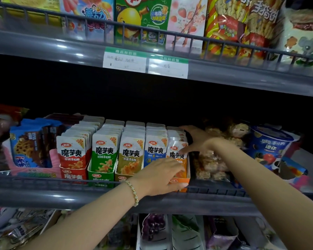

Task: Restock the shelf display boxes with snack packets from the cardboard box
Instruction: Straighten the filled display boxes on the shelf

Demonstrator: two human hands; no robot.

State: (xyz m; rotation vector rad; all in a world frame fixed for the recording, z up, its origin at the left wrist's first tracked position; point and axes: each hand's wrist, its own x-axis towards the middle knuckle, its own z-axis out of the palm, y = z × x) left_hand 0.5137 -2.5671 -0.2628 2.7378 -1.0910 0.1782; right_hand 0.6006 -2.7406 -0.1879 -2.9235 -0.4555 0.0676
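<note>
Left hand [161, 175] lies on the near end of the orange box [186, 179]. Its fingers are laid over the front packet and its thumb sits against the box's front wall. Whether it grips the box or only rests there I cannot tell. A bead bracelet [133, 193] circles that wrist.

Right hand [199, 139] reaches in from the right and is somewhat blurred. It clasps the row of orange packets [176, 141], with the thumb on the face of the front packet and the fingers curled round the far end of the row.

Those packets stand upright in the orange box, the rightmost of five boxes set side by side on the middle shelf. To its left comes a row of blue packets [154, 150], whose box front is hidden behind the left hand. Further left stand an olive box [122, 177], a green box [100, 176] and a red box [73, 175]. All hold upright packets, front to far.

A dark rail [43, 183] runs along the near edge of the shelf, in front of the boxes. Left of the red box are blue cookie packs [31, 141] in a pink tray. Right of the orange box lie clear bags [211, 163] of pale snacks, and beyond them a blue cup [269, 147].

Two price tags [125, 60] hang on the edge of the shelf above, which carries bright snack bags and cartons.
</note>
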